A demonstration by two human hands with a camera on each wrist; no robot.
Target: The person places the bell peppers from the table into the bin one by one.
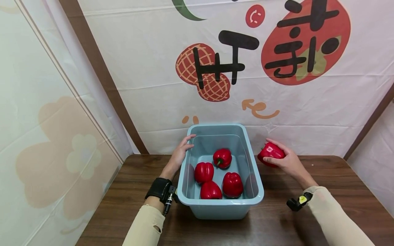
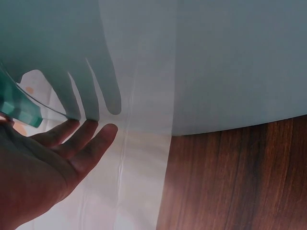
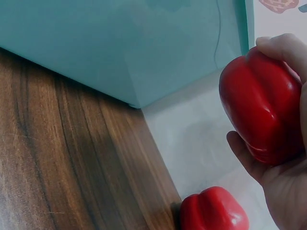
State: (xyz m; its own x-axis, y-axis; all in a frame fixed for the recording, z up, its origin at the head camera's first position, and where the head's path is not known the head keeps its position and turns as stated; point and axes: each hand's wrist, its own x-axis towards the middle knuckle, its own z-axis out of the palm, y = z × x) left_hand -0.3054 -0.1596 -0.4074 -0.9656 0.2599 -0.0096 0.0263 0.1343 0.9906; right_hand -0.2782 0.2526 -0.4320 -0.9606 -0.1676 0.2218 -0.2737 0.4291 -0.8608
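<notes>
My right hand (image 1: 287, 162) has its fingers curled round a red pepper (image 1: 270, 152), held above the table (image 1: 332, 171) just right of the blue tub (image 1: 258, 191). From those fingers the tub's open mouth lies to the left and slightly nearer me, its long axis running away from me toward the wall. My left hand (image 1: 181, 152) rests flat, fingers straight, against the tub's far left rim. Four peppers (image 1: 222, 158) lie inside. Another pepper (image 3: 213, 209) sits on the table below my right hand.
</notes>
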